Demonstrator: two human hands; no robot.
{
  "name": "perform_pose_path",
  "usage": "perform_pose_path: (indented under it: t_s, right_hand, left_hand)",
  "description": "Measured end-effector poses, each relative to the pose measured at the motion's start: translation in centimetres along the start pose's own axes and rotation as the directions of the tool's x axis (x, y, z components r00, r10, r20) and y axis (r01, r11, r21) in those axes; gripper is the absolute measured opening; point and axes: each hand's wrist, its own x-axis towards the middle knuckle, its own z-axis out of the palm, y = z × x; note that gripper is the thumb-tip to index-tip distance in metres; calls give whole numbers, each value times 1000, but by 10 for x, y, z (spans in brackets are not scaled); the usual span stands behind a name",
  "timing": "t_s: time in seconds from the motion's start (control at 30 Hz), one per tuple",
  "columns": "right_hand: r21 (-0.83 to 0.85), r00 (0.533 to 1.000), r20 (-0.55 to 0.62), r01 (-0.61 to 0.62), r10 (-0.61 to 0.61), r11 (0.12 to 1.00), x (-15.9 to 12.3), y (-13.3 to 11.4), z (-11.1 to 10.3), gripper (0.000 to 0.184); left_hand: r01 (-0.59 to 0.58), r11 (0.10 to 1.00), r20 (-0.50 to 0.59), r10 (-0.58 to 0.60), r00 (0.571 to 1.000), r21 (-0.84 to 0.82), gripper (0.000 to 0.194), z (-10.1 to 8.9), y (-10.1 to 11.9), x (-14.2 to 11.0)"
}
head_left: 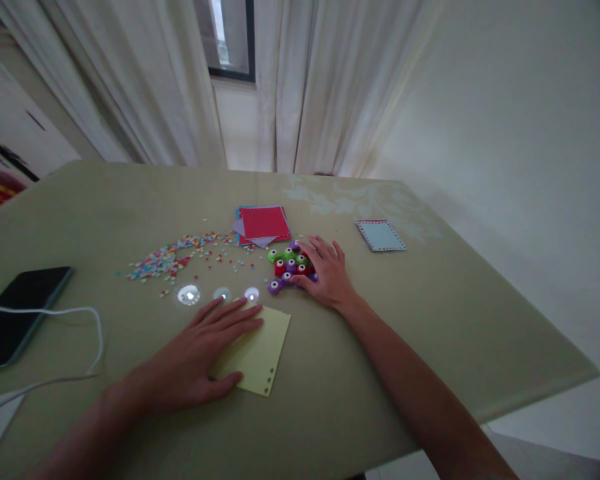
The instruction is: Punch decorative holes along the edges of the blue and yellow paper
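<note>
My left hand lies flat with its fingers stretched out on a pale yellow sheet of paper. Small dark holes run along the sheet's lower right edge. My right hand curves round the right side of a cluster of small purple, green and red pieces with eye-like dots. Its thumb and fingers are apart and touch the cluster's edge. Some pieces are hidden behind the fingers. Just beyond my left fingertips are bright round reflections on the table.
Colourful confetti-like dots are scattered at the left centre. Behind the cluster lies a stack of red, purple and blue sheets. A light blue dashed-border card stack is at the right. On the left are a phone and a white cable.
</note>
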Motion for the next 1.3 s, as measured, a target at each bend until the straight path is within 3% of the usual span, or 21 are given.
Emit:
perform_pose_path:
  t_s: [0.2,0.4,0.6,0.83,0.97,1.07,1.2,1.3]
  right_hand:
    - [115,995,-30,-91,95,989,1,8,3,74]
    - [258,987,-105,-87,118,962,5,19,7,72]
    - [410,976,-118,-122,185,904,5,17,7,72]
    - [481,941,-144,-204,307,853,4,23,3,66]
    - [520,927,-142,-228,346,823,5,27,4,68]
    - [545,937,-131,-204,323,813,5,26,5,68]
    - [561,952,-122,-166,279,811,4,23,5,62]
    - [559,956,-132,-146,261,816,3,23,4,56]
  left_hand:
    - [-31,998,34,32,999,-49,89,-8,4,-1]
    - [-73,991,145,89,985,-113,88,-9,6,-5]
    - [-61,985,110,80,991,-162,88,-4,6,-7]
    - [-80,977,57,93,994,-196,97,20,38,8]
    - [-46,997,-126,38,991,-61,81,15,43,39]
    - [72,994,-270,-49,961,76,77,5,32,81]
    - [160,981,-323,-116,939,112,88,5,16,147]
    - [184,975,-317,-137,939,124,93,15,15,182]
